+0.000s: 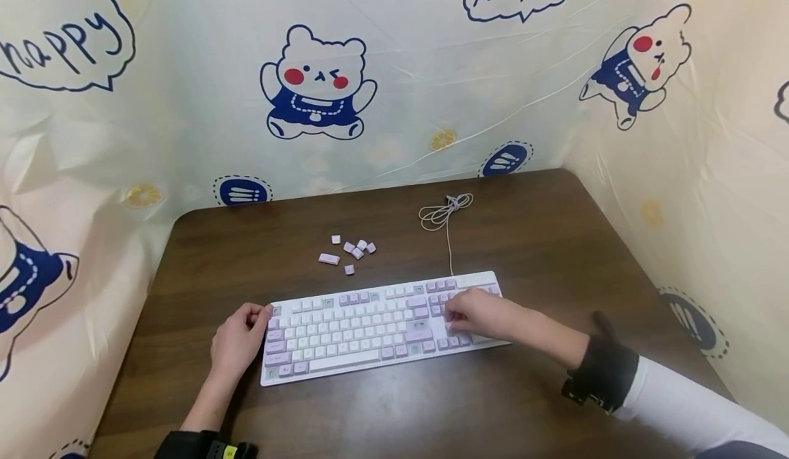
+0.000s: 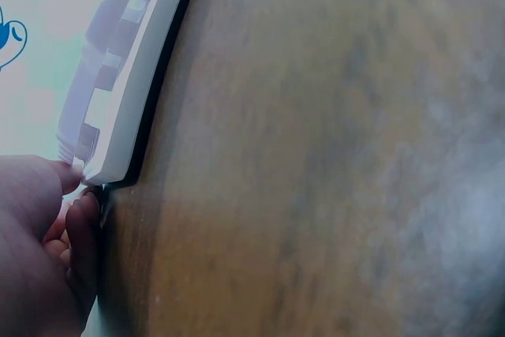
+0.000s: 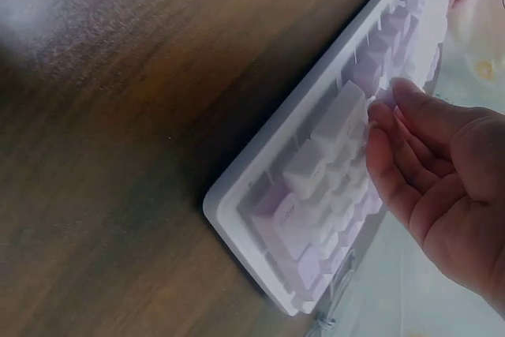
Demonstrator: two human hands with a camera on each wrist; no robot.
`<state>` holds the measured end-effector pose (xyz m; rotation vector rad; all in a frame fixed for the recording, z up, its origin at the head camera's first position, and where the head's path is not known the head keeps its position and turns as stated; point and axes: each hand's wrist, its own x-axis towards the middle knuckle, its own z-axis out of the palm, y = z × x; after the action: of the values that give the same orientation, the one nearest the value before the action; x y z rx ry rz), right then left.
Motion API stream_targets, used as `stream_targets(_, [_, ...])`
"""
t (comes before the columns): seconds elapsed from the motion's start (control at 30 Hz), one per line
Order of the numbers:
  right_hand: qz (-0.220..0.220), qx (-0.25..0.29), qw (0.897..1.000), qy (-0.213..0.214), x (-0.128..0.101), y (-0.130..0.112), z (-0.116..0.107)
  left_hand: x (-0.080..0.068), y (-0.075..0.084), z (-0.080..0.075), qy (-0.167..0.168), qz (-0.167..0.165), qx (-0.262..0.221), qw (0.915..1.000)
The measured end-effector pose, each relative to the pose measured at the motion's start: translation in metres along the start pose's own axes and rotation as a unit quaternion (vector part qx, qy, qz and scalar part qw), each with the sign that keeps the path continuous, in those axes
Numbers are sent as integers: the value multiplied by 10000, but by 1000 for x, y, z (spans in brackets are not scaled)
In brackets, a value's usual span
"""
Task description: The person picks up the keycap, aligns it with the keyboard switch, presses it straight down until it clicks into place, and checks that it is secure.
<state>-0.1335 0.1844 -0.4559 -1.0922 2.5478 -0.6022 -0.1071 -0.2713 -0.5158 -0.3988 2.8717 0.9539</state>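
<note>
A white keyboard (image 1: pixel 345 364) with white and light purple keycaps lies slightly angled on the table. My left hand (image 1: pixel 237 339) grips its left end near the far corner; in the left wrist view the thumb is on top and curled fingers are below the corner. Over the keyboard's right part is my right hand (image 1: pixel 477 312), thumb and fingertips brought together. In the right wrist view they pinch a light purple keycap (image 3: pixel 386 96) near the arrow keys, mostly hidden by the fingers. Several loose keycaps (image 1: pixel 357 253) lie behind the keyboard, with a longer purple keycap (image 1: pixel 329 259) among them.
A coiled white cable (image 1: pixel 436 216) lies at the back of the brown wooden table (image 1: pixel 394 421) and runs to the keyboard's rear edge. A curtain (image 1: pixel 394 116) printed with bears encloses the table's back and sides.
</note>
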Motion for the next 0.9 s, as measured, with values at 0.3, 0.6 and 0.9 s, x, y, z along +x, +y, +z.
stream_targets(0.3, [220, 149, 9992, -303, 1, -1, -2, 1, 1, 1, 39, -44, 49, 10000])
stream_targets(0.6, [432, 130, 9981, -426, 8, -10, -6, 2, 1, 1, 52, -142, 85, 9998])
stream_targets(0.9, [1126, 1485, 9780, -935, 15, -1, -7, 0, 2, 1, 119, -64, 33, 9999])
